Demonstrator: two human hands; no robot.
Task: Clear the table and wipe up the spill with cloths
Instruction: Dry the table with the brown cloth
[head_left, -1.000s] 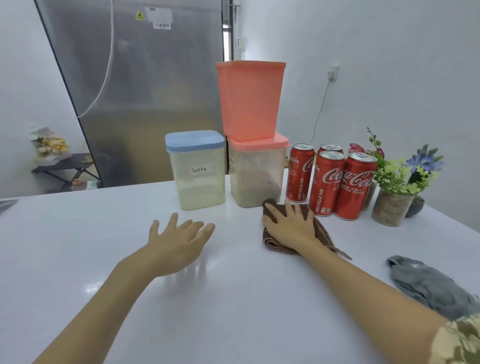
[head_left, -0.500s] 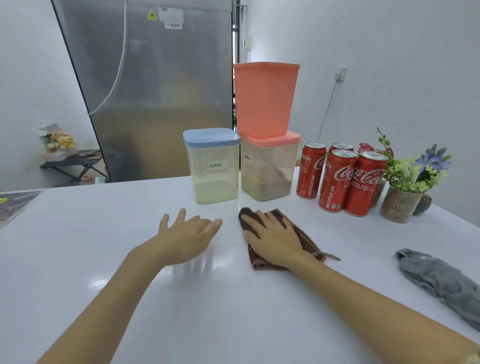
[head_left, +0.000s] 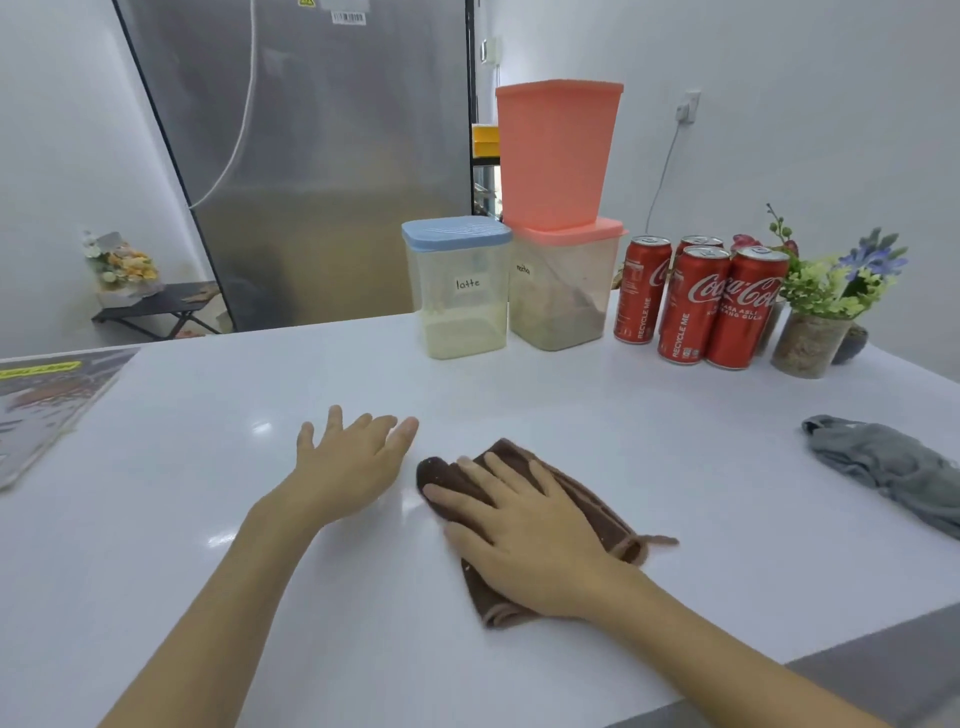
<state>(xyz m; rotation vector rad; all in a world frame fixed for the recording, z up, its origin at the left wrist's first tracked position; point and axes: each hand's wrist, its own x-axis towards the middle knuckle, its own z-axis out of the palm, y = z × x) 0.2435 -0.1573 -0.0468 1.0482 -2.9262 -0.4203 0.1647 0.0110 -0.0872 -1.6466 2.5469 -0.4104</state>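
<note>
While the left hand (head_left: 353, 462) was held flat with fingers spread on the white table (head_left: 675, 441), a brown cloth (head_left: 571, 499) was pressed at mid-table under the right hand (head_left: 524, 535), fingers straight; a grey cloth (head_left: 888, 467) lay well apart.

Left hand (head_left: 349, 466), right hand (head_left: 524, 535) flat, palms-down

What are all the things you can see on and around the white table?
table: 1, white, underneath everything
brown cloth: 1, under right hand
grey cloth: 1, right edge
cola cans: 4, red, back right
latte container: 1, clear, blue lid, back middle
pink-lidded container: 1, clear, beside it
pink tub: 1, stacked on that
flower pots: 2, far right
magazine: 1, left edge
fridge: 1, steel, behind
left hand: flat on table
right hand: pressing brown cloth
</note>
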